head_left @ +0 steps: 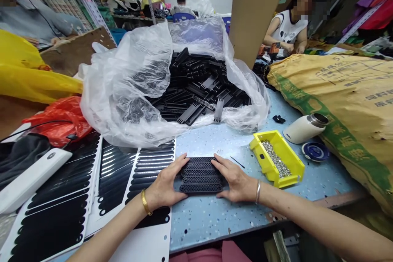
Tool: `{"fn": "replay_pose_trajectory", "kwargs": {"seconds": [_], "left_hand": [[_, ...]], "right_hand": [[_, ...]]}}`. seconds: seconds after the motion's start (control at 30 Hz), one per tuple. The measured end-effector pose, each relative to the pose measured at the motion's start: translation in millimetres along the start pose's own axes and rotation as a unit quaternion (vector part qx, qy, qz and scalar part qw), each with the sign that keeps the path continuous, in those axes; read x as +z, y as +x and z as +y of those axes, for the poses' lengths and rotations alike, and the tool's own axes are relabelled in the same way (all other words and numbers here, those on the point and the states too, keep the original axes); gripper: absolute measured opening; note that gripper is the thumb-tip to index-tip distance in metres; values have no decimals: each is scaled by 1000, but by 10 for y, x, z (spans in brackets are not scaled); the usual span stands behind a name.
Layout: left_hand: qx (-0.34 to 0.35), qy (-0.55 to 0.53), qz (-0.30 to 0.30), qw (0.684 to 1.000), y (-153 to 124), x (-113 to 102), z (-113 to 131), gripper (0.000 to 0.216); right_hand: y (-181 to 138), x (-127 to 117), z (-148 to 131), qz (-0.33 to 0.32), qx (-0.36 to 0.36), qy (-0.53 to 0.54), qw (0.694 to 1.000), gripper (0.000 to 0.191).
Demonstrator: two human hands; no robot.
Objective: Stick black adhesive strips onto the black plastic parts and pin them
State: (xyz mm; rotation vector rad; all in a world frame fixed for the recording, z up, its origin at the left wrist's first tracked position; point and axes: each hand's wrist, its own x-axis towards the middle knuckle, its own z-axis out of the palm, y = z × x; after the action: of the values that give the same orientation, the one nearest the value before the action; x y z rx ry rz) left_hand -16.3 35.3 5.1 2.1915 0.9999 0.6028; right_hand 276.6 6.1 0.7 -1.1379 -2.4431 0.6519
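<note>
Several black perforated plastic strips (201, 175) lie side by side on the blue speckled table in front of me. My left hand (167, 182) grips their left ends, thumb at the near edge and fingers at the far edge. At the opposite ends, my right hand (235, 178) holds the same row in a like manner. Behind them a large clear plastic bag (132, 90) lies open, with a heap of black plastic parts (202, 82) inside. Sheets of black stickers (150, 172) on white backing lie by my left forearm.
To the right stand a yellow bin (299, 168) of small metal pieces, a white flask (305, 128) and its blue lid (315, 151). A yellow sack (337, 86) fills the right side. A white bar-shaped device (37, 178) and a red bag (61, 120) lie left. Other people sit behind.
</note>
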Motion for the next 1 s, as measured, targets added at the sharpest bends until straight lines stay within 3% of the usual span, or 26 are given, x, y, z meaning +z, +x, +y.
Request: {"fn": "replay_pose_trajectory", "kwargs": {"seconds": [0.13, 0.2, 0.3, 0.37, 0.43, 0.53, 0.6, 0.77, 0.9, 1.0], "left_hand": [[-76, -80, 26, 994, -8, -38, -25, 95], [-122, -170, 47, 977, 50, -68, -43, 93], [-199, -292, 100, 930, 270, -130, -64, 83], [-256, -317, 139, 903, 493, -178, -72, 68], [-306, -290, 143, 895, 739, -223, -78, 59], [-375, -176, 102, 904, 1072, -268, -98, 68], [-406, -113, 87, 903, 1245, -279, -122, 74], [-432, -16, 48, 900, 1515, -268, -159, 65], [-424, 22, 19, 905, 1559, -269, -116, 60], [-424, 17, -8, 905, 1510, -296, -74, 63]], "right_hand": [[41, 6, -26, 47, 75, 97, 991, 94], [143, -67, -22, 57, 152, 198, 967, 83], [381, -254, 50, 42, 268, 384, 882, 61], [570, -394, 147, 29, 308, 481, 820, 38], [757, -515, 270, 1, 331, 535, 777, 28], [995, -639, 456, -81, 362, 561, 740, 33], [1122, -687, 556, -141, 381, 542, 736, 44], [1355, -743, 689, -216, 480, 355, 773, 59], [1463, -711, 711, -191, 517, 236, 800, 63], [1475, -662, 719, -128, 506, 151, 839, 62]]}}
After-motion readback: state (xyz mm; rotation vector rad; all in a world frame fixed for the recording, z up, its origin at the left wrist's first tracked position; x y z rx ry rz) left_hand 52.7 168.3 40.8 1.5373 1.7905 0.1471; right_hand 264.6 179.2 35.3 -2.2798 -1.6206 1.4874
